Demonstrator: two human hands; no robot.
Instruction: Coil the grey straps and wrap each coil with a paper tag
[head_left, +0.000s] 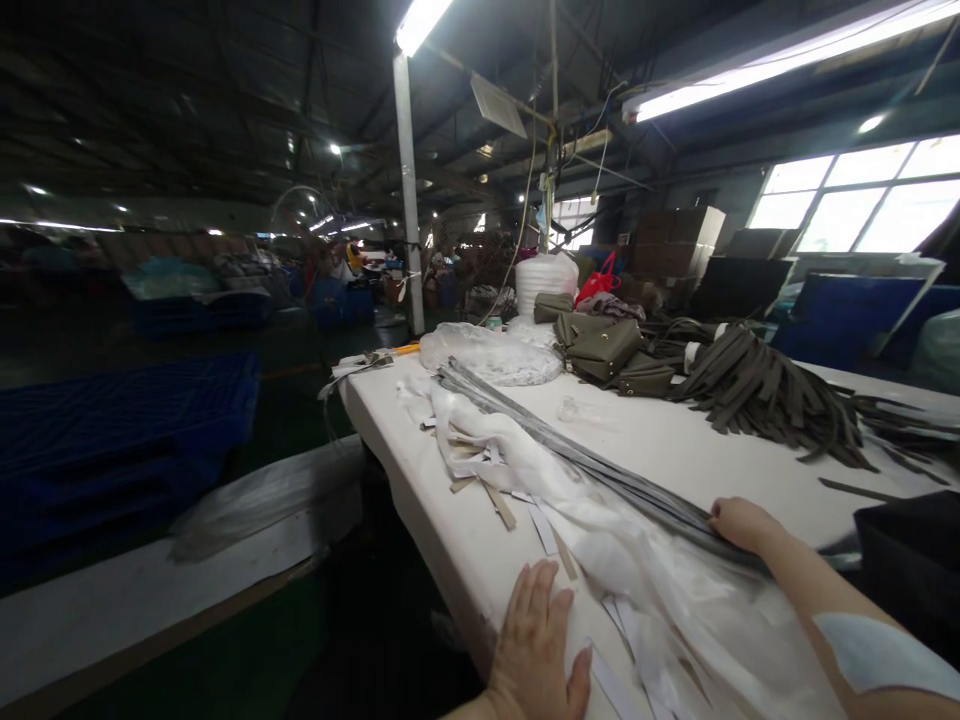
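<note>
My left hand lies flat near the front edge of the white-covered table, fingers stretched out. White and tan strips are scattered just beyond its fingertips. My right hand is closed at the near part of a long bundle of dark grey strips, which runs away across the table. Beneath and beside the bundle stretches crumpled white sheeting. How far the fingers wrap round the strips is partly hidden.
Dark olive bags and a heap of dark straps lie at the back right. A clear plastic bag sits at the far end. A black box-like item stands right of my arm. Blue pallets are on the floor left.
</note>
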